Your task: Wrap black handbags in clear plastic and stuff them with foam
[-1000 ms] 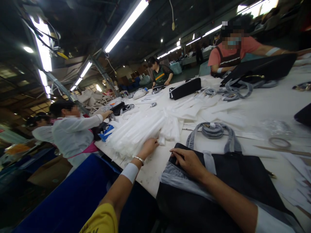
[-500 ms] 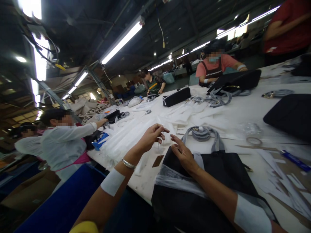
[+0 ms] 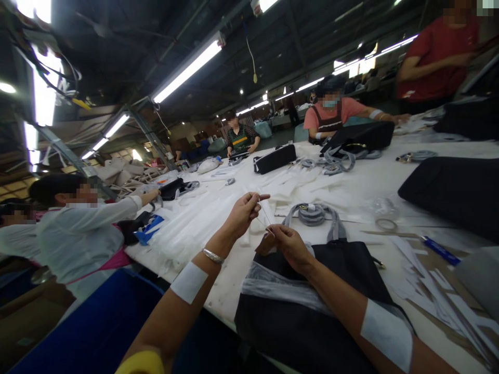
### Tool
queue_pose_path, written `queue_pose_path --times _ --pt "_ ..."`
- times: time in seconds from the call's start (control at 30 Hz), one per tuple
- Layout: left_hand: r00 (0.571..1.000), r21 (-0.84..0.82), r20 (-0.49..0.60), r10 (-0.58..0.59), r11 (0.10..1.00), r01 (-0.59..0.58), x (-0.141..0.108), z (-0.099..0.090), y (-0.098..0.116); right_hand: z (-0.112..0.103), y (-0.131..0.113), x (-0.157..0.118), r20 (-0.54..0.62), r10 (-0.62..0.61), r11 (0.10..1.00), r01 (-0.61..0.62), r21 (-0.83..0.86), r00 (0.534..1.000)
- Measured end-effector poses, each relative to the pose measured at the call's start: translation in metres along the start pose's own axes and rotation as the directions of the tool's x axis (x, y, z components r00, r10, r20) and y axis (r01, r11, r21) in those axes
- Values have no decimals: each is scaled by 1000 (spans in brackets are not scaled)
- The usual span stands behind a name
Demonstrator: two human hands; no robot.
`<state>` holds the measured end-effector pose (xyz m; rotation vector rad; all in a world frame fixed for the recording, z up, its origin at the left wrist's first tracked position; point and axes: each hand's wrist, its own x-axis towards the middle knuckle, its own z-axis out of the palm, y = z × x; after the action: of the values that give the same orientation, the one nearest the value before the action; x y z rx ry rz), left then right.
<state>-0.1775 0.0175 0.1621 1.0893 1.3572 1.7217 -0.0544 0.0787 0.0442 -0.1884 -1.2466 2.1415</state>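
My left hand (image 3: 245, 212) pinches the upper part of a thin white string (image 3: 265, 214) above the table. Lower and to the right, my right hand (image 3: 292, 246) has its fingers closed at the top of a small brown tag (image 3: 265, 244), where the string meets it. The string runs taut between both hands. Beneath my right hand and forearm lies a black handbag (image 3: 280, 327), with a translucent wrap (image 3: 273, 285) across its body. Its grey-wrapped handle (image 3: 338, 226) stands at the far side, beside a coiled grey-wrapped strap (image 3: 310, 213).
White sheets (image 3: 210, 223) spread over the table on the left. A tape roll (image 3: 385, 224), a blue tool (image 3: 440, 251) and paper strips (image 3: 432, 291) lie right. Further black bags (image 3: 456, 189) rest beyond. A blue bin (image 3: 105, 327) stands at lower left. Several people work around the table.
My right hand has closed on the tag's top, which hung freely from the string before. The string is now drawn tight between my hands. The whole view has shifted slightly.
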Motion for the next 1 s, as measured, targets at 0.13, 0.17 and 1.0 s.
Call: queue_pose_path --times 0.13,0.17,1.0 --pt "998 -123 -57 21 992 -27 1 1 2 -4 5 4 -121 -74 991 59 -124 990" --pt "998 -146 -63 16 989 -25 1 1 4 -5 5 5 -151 -100 984 75 -162 983" --pt "966 435 -102 -240 862 260 38 2 -80 -34 -20 19 -534 -231 968 137 -211 813"
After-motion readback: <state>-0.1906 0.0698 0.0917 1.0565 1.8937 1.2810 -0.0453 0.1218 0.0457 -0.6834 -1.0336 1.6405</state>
